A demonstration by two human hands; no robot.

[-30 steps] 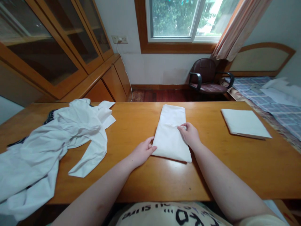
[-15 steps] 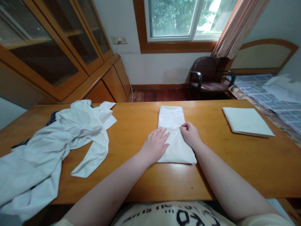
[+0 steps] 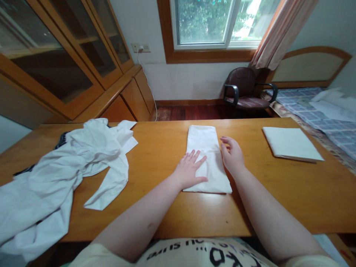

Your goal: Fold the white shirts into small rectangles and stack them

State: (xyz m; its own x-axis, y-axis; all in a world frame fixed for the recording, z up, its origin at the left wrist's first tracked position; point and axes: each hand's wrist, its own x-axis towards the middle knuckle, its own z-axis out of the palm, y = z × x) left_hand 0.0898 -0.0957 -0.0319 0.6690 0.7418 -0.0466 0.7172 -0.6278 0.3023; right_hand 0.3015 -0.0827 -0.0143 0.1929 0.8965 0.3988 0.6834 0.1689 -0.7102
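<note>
A white cloth garment (image 3: 204,139), folded into a long narrow shape, lies flat on the wooden table (image 3: 155,159) in front of me. Its lower part is a little wider than its far part, with a crease across the middle. My left hand (image 3: 191,170) rests on its left side, palm down, fingers spread. Just off the cloth's right edge hovers my right hand (image 3: 232,154), its fingers loosely curved and apart, holding nothing.
Crumpled white clothes (image 3: 91,148) cover the table's left side, with some dark striped fabric under them. At the right lies a neatly folded white cloth (image 3: 292,144). Beyond the table stand a brown armchair (image 3: 244,89), a bed (image 3: 306,104) and a glass-door cabinet (image 3: 116,85).
My right hand has let go of the cloth's right edge and moved slightly right, off it. My left hand has slid a little right and spread its fingers.
</note>
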